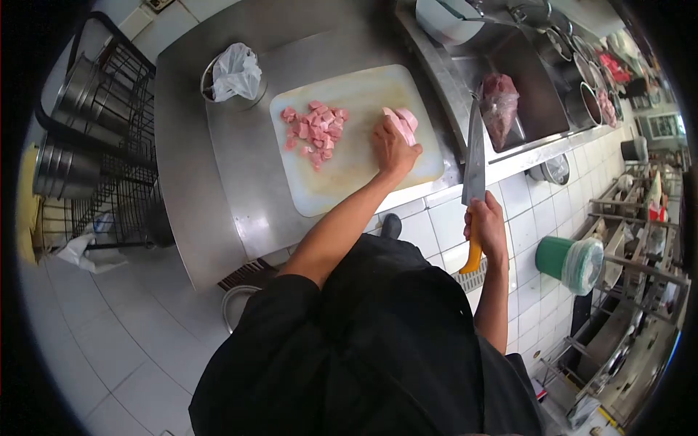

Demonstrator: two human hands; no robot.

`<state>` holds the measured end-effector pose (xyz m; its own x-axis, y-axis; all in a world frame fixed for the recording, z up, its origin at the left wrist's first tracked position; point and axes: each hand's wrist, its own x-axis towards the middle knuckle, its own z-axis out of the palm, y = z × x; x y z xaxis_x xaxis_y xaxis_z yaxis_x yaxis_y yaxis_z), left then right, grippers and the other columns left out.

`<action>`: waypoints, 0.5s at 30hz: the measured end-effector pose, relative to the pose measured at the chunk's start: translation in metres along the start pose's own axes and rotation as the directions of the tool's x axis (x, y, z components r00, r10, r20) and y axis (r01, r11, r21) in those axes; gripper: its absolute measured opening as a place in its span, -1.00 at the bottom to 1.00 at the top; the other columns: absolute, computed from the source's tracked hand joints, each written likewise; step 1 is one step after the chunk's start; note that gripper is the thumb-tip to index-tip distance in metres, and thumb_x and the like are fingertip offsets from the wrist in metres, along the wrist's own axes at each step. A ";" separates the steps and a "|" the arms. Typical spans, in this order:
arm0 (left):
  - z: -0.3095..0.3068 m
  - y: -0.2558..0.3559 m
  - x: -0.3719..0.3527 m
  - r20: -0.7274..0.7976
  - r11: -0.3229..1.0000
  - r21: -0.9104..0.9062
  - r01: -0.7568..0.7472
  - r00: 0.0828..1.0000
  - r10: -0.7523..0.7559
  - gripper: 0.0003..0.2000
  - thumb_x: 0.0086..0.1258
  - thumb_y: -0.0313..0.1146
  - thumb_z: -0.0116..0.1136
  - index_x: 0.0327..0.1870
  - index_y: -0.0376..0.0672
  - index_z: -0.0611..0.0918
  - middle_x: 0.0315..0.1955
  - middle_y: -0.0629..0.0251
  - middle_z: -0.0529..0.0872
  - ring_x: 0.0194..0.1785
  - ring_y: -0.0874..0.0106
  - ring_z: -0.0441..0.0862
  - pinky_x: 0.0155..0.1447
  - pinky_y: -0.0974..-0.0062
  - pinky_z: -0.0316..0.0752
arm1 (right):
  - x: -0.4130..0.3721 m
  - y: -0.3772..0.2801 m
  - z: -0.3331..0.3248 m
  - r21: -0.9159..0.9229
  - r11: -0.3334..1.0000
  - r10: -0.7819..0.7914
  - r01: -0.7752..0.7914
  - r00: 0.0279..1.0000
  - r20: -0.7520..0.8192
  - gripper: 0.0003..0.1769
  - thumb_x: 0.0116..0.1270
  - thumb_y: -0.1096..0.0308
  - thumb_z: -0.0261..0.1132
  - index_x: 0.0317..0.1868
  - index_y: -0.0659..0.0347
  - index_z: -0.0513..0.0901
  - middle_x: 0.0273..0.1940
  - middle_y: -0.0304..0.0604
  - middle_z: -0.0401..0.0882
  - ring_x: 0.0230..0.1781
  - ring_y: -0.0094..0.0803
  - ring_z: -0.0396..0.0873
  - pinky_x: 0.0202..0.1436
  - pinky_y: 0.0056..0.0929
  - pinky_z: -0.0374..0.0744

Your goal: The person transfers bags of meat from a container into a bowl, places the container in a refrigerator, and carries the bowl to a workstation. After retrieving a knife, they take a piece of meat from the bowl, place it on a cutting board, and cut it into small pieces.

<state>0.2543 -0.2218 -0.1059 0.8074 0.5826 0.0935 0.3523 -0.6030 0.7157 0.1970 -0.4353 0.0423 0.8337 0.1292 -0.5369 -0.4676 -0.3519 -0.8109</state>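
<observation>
My left hand (pixel 395 149) rests on the right part of a white cutting board (pixel 356 187), its fingers closed around a thick piece of pale pink raw meat (pixel 404 123). On the board's left side lies a loose pile of diced raw meat (pixel 317 129). In my right hand (pixel 487 225) is a large kitchen knife (pixel 475 156), gripped by its yellow handle. The blade points up and away from me, off the board's right side and close to the sink edge.
A metal sink (pixel 538 91) to the right holds a plastic-wrapped chunk of meat (pixel 499 109). A metal container with a plastic bag (pixel 237 73) stands at the counter's back left. Black wire racks (pixel 109 156) are at far left. A green bucket (pixel 556 258) sits right.
</observation>
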 end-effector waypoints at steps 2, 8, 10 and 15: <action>0.009 -0.015 0.003 -0.141 0.994 -0.028 -0.108 0.985 0.103 -0.17 -0.09 -0.21 0.54 0.22 -0.36 0.36 0.08 -0.10 0.54 0.18 0.06 0.52 0.17 0.15 0.52 | 0.006 0.004 -0.010 -0.015 1.000 -0.014 0.014 0.999 0.041 -0.88 0.46 0.33 0.04 -0.22 0.20 0.41 -0.54 -0.24 0.42 -0.72 -0.51 0.41 -0.67 -0.51 0.45; -0.043 -0.058 0.035 0.384 0.781 -0.422 0.461 0.871 -0.307 -0.37 -0.07 -0.21 0.45 0.08 -0.35 0.59 -0.21 0.01 0.74 -0.16 0.04 0.72 0.03 0.16 0.60 | 0.031 0.010 -0.029 -0.053 0.997 -0.040 0.048 0.988 0.150 -0.88 0.47 0.35 0.04 -0.24 0.21 0.41 -0.55 -0.24 0.42 -0.69 -0.50 0.41 -0.65 -0.48 0.48; -0.059 -0.059 0.035 0.242 0.923 -0.317 0.216 0.960 -0.142 -0.44 0.02 -0.30 0.39 0.12 -0.25 0.58 -0.10 0.02 0.68 -0.01 0.03 0.64 0.14 0.17 0.53 | 0.040 0.012 -0.030 -0.078 0.995 -0.048 0.064 0.981 0.189 -0.88 0.47 0.35 0.05 -0.24 0.22 0.41 -0.55 -0.25 0.42 -0.69 -0.50 0.41 -0.64 -0.47 0.48; -0.082 -0.046 -0.001 0.072 0.844 0.227 -0.487 0.872 0.484 -0.50 0.08 -0.48 0.27 0.15 -0.15 0.57 0.14 0.07 0.50 0.24 0.04 0.43 0.32 0.11 0.37 | 0.053 0.011 -0.026 -0.262 0.949 -0.104 0.174 0.960 0.259 -0.82 0.47 0.33 0.09 -0.26 0.29 0.40 -0.61 -0.18 0.41 -0.67 -0.43 0.47 -0.63 -0.39 0.50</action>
<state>0.1982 -0.1503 -0.0821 0.9089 0.1771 0.3776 0.0118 -0.9160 0.4010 0.2433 -0.4570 0.0108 0.7730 0.4012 -0.4915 -0.2222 -0.5543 -0.8021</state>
